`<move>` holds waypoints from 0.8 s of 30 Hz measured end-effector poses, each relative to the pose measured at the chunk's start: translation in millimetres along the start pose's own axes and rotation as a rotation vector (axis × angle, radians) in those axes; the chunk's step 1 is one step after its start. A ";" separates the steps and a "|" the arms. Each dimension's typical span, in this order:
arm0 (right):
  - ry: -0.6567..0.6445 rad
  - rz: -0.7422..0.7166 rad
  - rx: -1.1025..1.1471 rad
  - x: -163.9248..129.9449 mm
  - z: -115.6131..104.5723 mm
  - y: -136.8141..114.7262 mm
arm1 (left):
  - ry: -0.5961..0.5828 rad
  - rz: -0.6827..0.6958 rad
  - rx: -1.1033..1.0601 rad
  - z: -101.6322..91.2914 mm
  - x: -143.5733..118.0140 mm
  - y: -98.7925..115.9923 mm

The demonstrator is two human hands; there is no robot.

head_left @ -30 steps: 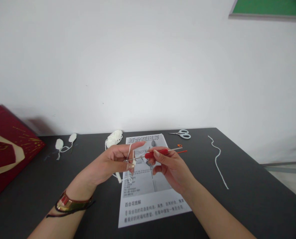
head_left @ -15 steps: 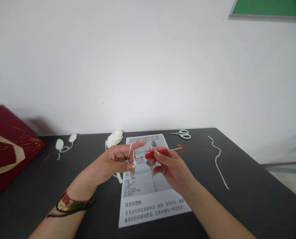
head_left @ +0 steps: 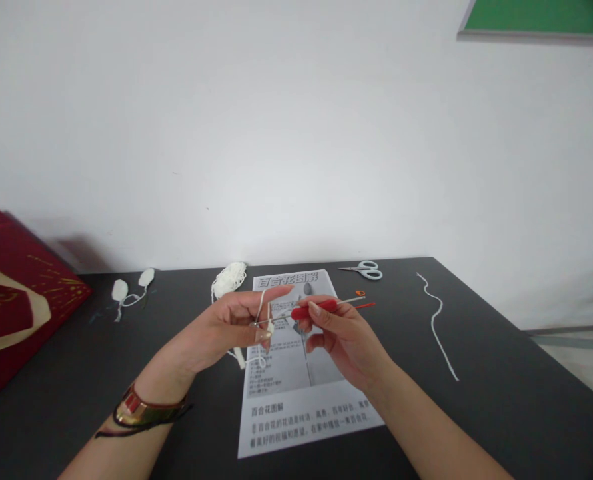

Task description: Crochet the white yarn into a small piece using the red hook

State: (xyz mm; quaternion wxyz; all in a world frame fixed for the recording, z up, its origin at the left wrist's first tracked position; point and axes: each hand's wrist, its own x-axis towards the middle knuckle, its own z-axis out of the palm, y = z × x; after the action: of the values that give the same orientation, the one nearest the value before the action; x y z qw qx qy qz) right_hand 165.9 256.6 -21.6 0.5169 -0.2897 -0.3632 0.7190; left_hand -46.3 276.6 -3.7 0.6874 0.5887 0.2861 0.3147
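Holding red-handled crochet hook [head_left: 312, 309] pinched in right hand [head_left: 341, 337]; left hand [head_left: 226, 327] closed on small white crochet piece [head_left: 269, 327], yarn [head_left: 260, 304] over forefinger, above pattern sheet [head_left: 296, 400] on surface [head_left: 501, 400]. Risk: slack yarn lets loop slip off hook tip; excess tension tightens stitch.

Table: your dark table [head_left: 501, 407] carries everything.
Centre: 1 printed sheet [head_left: 306, 413], yarn bundle [head_left: 229, 277].
Right: scissors [head_left: 365, 269], loose strand [head_left: 439, 323].
Left: 2 white pieces [head_left: 129, 288], red box [head_left: 11, 300].
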 end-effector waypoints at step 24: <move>0.019 0.003 0.025 -1.8 2.4 0.8 | 0.021 0.019 -0.013 4.6 0.2 0.4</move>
State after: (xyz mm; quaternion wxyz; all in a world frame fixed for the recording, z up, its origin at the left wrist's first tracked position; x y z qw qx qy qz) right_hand 164.1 254.2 -20.8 0.5226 -0.2905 -0.3488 0.7216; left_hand -42.7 273.9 -2.6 0.6851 0.5836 0.2857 0.3293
